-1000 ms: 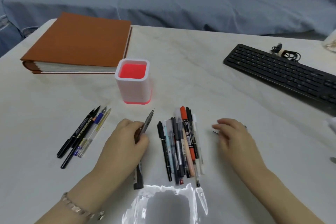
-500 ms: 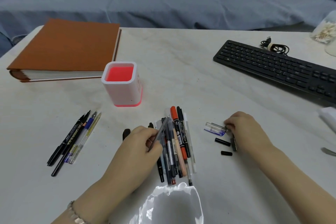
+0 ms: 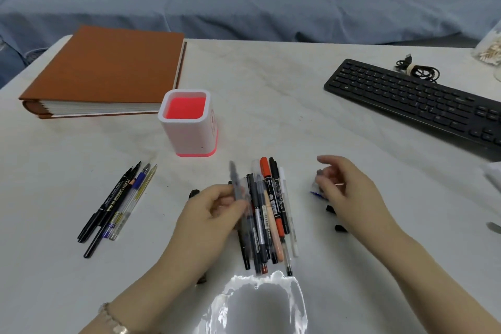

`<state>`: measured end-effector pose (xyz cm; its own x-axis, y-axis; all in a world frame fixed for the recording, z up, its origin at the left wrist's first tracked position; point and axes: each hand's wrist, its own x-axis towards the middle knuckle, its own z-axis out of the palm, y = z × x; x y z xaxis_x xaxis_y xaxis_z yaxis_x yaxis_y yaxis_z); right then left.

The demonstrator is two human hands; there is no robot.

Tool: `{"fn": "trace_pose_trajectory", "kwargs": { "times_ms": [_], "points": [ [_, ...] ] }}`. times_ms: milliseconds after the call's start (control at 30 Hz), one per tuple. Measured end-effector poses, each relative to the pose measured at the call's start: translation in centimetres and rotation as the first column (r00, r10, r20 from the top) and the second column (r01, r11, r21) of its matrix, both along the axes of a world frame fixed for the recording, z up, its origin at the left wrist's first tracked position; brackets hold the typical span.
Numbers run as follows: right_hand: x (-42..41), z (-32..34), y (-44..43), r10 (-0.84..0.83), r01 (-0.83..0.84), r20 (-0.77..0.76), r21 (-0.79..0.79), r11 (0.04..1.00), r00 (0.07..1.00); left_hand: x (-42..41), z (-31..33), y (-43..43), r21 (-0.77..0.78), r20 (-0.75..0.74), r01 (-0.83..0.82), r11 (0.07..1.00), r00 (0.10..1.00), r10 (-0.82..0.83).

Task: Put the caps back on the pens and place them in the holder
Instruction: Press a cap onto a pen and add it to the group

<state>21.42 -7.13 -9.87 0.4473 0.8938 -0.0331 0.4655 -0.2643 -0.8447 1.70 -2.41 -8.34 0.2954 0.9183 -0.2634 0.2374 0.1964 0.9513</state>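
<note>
Both hands grip: left hand (image 3: 214, 214) pinches grey pen (image 3: 236, 184), right hand (image 3: 344, 190) a cap (image 3: 320, 172).

Holder (image 3: 189, 127) behind pen pile (image 3: 267, 214); book (image 3: 108, 70) left, keyboard (image 3: 417, 100) right.

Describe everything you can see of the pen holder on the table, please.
The pen holder is a square cup with rounded corners, white outside and bright red inside, with a red band at its base; it looks like plastic. It stands upright and empty on the white table, just in front of the brown album. Neither hand touches it.
</note>
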Motion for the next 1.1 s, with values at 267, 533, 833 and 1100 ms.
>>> {"fn": "trace_pose_trajectory", "kwargs": {
  "times_ms": [267,533,833,1100],
  "points": [
    [-4.8,3.0,-2.2,-0.122,0.279,-0.721,0.102,0.955,0.682,-0.2,1.2,-0.1,-0.451,0.511,-0.264,0.852,0.707,0.490],
    [-6.2,3.7,-2.7,-0.179,0.339,-0.758,0.058,0.939,0.627,-0.3,2.0,-0.9,-0.462,0.540,-0.279,0.842,0.665,0.516],
    [-6.6,3.7,-2.9,-0.121,0.256,-0.689,0.096,0.962,0.715,-0.1,2.0,-1.8,-0.378,0.530,-0.286,0.881,0.714,0.459],
    [-6.4,3.2,-2.9,-0.010,0.106,-0.591,0.128,0.986,0.807,0.1,1.6,-2.6,-0.306,0.515,-0.227,0.924,0.777,0.362]
  ]
}}
